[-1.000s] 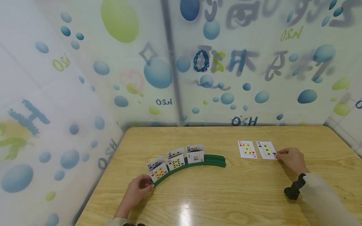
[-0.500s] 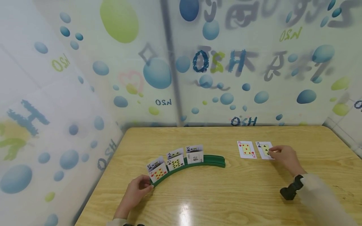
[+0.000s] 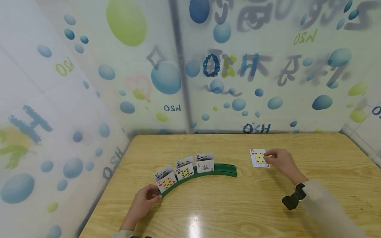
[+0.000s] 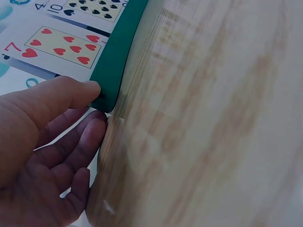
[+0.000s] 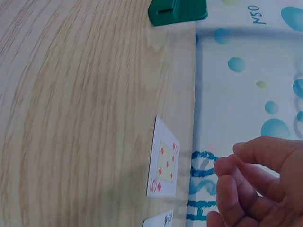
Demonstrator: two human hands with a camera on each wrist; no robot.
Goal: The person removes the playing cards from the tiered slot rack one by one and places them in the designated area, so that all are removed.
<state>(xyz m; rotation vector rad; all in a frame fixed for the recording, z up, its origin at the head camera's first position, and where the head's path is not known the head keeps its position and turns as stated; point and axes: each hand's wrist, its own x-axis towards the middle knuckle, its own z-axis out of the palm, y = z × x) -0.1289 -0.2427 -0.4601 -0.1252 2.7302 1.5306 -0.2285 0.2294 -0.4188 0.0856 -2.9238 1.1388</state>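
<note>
My left hand [image 3: 142,203] grips the near left end of the curved green card holder [image 3: 229,169], thumb on its front side. The seven of hearts [image 3: 167,182], the ten of spades [image 3: 185,172] and a pale card with a grey figure [image 3: 205,166] stand in its front slot. Behind them rise two kings and a four. Flat on the table lies the five of diamonds [image 5: 165,163]. My right hand [image 3: 281,162] is over that card's right edge, fingers loosely bent and holding nothing. It mostly hides the three of clubs, whose corner [image 5: 163,219] shows in the right wrist view.
The wooden table [image 3: 226,205] has its far edge against a wall [image 3: 134,66] printed with blue and green drops. The right part of the green holder carries no cards. A dark band [image 3: 294,197] is round my right wrist.
My right hand has moved left, from the right edge of the three of clubs, across it, to the five of diamonds. The left hand and the card holder stay put.
</note>
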